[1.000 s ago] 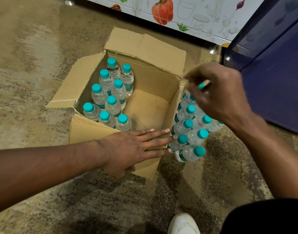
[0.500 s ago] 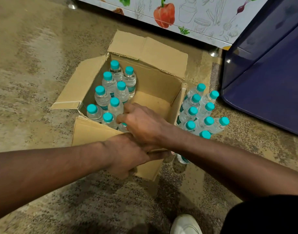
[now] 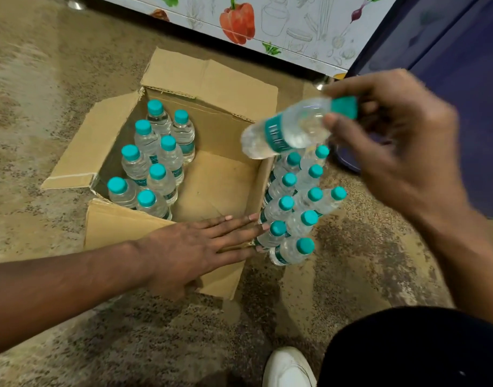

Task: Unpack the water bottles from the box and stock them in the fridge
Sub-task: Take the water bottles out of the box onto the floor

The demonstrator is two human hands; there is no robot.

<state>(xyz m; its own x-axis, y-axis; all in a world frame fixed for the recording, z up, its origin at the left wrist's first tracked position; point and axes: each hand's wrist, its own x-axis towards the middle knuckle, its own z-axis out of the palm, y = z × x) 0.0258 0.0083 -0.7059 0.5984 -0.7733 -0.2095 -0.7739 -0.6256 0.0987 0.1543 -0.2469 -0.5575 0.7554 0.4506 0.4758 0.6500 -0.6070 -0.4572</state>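
Cardboard, brown and creased, makes up the open box [image 3: 212,188] sitting on the speckled stone floor [image 3: 58,79], its 4 flaps folded outward. Inside, 8 water bottles [image 3: 153,160] with teal caps stand upright, packed in 2 rows against the box's left wall; the right half of the box bottom is bare. Just outside the box's right wall, touching it, a second cluster of unpacked bottles [image 3: 298,205] stands upright on the floor, about 9 caps showing.

The right hand [image 3: 401,146] is raised above that outside cluster, its grip closed around the neck and shoulder of 1 bottle [image 3: 287,129]. Thumb and fingers pinch near the teal cap, and the bottle lies nearly sideways, tilted with its base pointing left and slightly down over the box's right edge. The bottle is blurred, so its label cannot be read.

The left hand [image 3: 195,244] lies flat and spread, palm down, on the box's near flap and near right corner, holding nothing; its fingertips [image 3: 265,226] reach the nearest bottles of the outside cluster.

Beyond the box runs a white panel printed with vegetables [image 3: 267,29], including a red pepper. To the right stands a dark blue fridge [image 3: 463,79]. A white shoe [image 3: 288,367] shows at the bottom edge beside a dark trouser leg [image 3: 421,350].
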